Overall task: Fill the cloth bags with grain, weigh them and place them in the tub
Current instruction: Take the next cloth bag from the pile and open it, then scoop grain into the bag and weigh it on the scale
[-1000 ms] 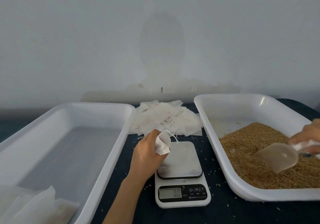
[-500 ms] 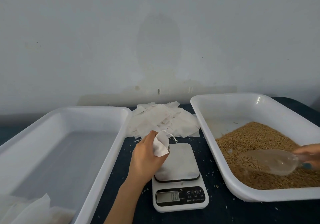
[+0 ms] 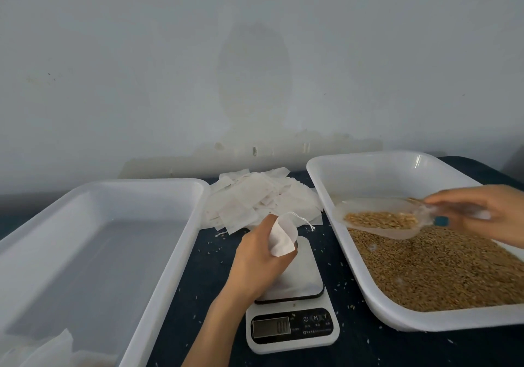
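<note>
Left hand (image 3: 259,259) gripping a cloth bag (image 3: 281,236) over the scale (image 3: 292,304); right hand (image 3: 482,210) holding a scoop (image 3: 377,216) — grain-filled — above the grain tray (image 3: 320,179)

White cloth bag (image 3: 280,237) near scale (image 3: 292,310); scoop (image 3: 357,206) holds grain (image 3: 380,219).

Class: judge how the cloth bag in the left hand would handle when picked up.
Probably floppy: the cloth bag folds and sags over the left hand. Likely very light, since it looks thin and flat.
</note>
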### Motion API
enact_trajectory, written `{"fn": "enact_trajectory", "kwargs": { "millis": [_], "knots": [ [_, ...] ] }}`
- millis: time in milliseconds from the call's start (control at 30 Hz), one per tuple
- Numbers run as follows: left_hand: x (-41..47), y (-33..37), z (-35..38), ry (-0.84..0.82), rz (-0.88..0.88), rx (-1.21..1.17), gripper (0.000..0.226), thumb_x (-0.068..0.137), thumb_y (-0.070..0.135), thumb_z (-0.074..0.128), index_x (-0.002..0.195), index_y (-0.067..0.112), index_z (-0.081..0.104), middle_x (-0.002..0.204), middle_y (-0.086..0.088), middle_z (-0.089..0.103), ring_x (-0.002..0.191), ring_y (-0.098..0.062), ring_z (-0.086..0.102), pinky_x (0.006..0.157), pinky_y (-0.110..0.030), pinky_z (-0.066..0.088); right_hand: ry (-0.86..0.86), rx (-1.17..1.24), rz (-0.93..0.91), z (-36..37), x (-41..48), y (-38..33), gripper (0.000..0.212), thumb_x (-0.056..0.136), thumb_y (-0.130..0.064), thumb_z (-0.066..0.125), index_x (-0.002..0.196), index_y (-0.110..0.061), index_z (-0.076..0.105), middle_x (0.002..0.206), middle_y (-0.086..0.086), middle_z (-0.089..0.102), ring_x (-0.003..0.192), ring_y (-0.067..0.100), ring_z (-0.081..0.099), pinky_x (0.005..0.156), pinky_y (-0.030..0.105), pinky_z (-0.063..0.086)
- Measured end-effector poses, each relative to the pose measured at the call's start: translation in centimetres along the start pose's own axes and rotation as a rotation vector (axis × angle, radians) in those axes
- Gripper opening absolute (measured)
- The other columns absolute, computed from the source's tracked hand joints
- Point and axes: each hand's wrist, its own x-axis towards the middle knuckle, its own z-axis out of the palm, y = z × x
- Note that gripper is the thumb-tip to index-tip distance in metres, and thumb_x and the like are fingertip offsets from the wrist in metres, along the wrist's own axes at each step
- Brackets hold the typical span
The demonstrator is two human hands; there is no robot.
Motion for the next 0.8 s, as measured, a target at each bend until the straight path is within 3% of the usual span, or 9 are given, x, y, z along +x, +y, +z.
{"fn": "enact_trajectory", "kwargs": {
  "millis": [67,133,233,333,467,567,633,700,800],
  "knots": [
    [-0.1,0.1,0.1,-0.004,0.001,0.026,0.026,0.075,0.05,0.059,0.096,0.048,0.044,0.091,0.024,0.061,0.084,0.001,0.059,0.068,-0.023,0.053,-0.043,0.089,-0.018,-1.0,0.9,-3.3,0.04,0.068,-0.086,0.05,0.107,-0.083,0.042,0.112,-0.046,0.057,0.106,-0.009,0.063,0.095,0.034,0.056],
    [-0.3,0.1,0.3,-0.008,-0.003,0.032,0.028,0.075,0.05,0.06,0.098,0.048,0.044,0.088,0.017,0.063,0.084,-0.002,0.061,0.072,-0.029,0.055,-0.137,0.138,-0.048,-2.3,1.7,-3.9,0.042,0.065,-0.09,0.043,0.107,-0.082,0.043,0.112,-0.045,0.059,0.105,-0.014,0.061,0.095,0.031,0.055],
    [-0.4,0.2,0.3,-0.011,-0.006,0.008,0.035,0.074,0.052,0.059,0.107,0.045,0.048,0.091,0.011,0.065,0.088,-0.007,0.062,0.078,-0.034,0.056,-0.12,0.057,-0.066,-3.0,1.9,-4.7,0.048,0.06,-0.098,0.036,0.105,-0.084,0.042,0.11,-0.048,0.057,0.104,-0.019,0.058,0.092,0.027,0.053],
    [-0.6,0.1,0.3,-0.007,0.004,-0.024,0.029,0.074,0.052,0.057,0.102,0.053,0.049,0.092,0.015,0.066,0.087,-0.005,0.063,0.077,-0.03,0.056,-0.144,-0.102,-0.075,-3.3,2.8,-5.8,0.032,0.074,-0.075,0.045,0.104,-0.086,0.039,0.109,-0.051,0.055,0.101,-0.019,0.058,0.089,0.024,0.052],
    [-0.7,-0.3,0.3,-0.008,-0.003,-0.066,0.029,0.076,0.051,0.058,0.101,0.038,0.051,0.094,0.011,0.068,0.088,-0.009,0.065,0.079,-0.037,0.057,-0.101,-0.245,-0.139,-4.1,3.2,-6.4,0.034,0.08,-0.063,0.048,0.098,-0.089,0.035,0.1,-0.047,0.059,0.091,-0.023,0.056,0.08,0.023,0.055],
    [-0.8,-0.2,0.0,-0.003,-0.018,-0.068,0.034,0.074,0.055,0.059,0.102,0.065,0.041,0.094,0.032,0.061,0.091,0.013,0.057,0.071,-0.009,0.051,-0.105,-0.364,-0.151,-5.2,3.7,-7.1,0.03,0.076,-0.068,0.042,0.091,-0.091,0.028,0.091,-0.049,0.054,0.084,-0.028,0.049,0.068,0.013,0.045],
    [-0.9,-0.1,-0.1,-0.002,-0.028,-0.076,0.04,0.073,0.058,0.059,0.107,0.064,0.04,0.096,0.032,0.06,0.095,0.019,0.053,0.066,-0.003,0.045,-0.1,-0.438,-0.162,-5.9,4.2,-7.6,0.03,0.077,-0.068,0.04,0.09,-0.091,0.027,0.089,-0.049,0.051,0.082,-0.027,0.047,0.065,0.011,0.038],
    [-0.8,-0.1,0.0,0.0,-0.02,-0.084,0.036,0.073,0.058,0.059,0.105,0.057,0.042,0.098,0.024,0.063,0.096,0.011,0.057,0.069,-0.009,0.05,-0.1,-0.481,-0.185,-6.4,4.6,-8.1,0.03,0.076,-0.066,0.038,0.091,-0.09,0.027,0.088,-0.048,0.05,0.082,-0.024,0.047,0.067,0.013,0.04],
    [-0.8,0.0,0.3,0.0,0.015,-0.102,0.035,0.075,0.051,0.061,0.107,0.041,0.049,0.1,0.011,0.067,0.091,-0.008,0.065,0.076,-0.034,0.058,-0.126,-0.514,-0.223,-6.9,5.2,-9.0,0.027,0.076,-0.068,0.036,0.094,-0.087,0.032,0.082,-0.049,0.048,0.08,-0.024,0.047,0.067,0.013,0.043]
  ]
}}
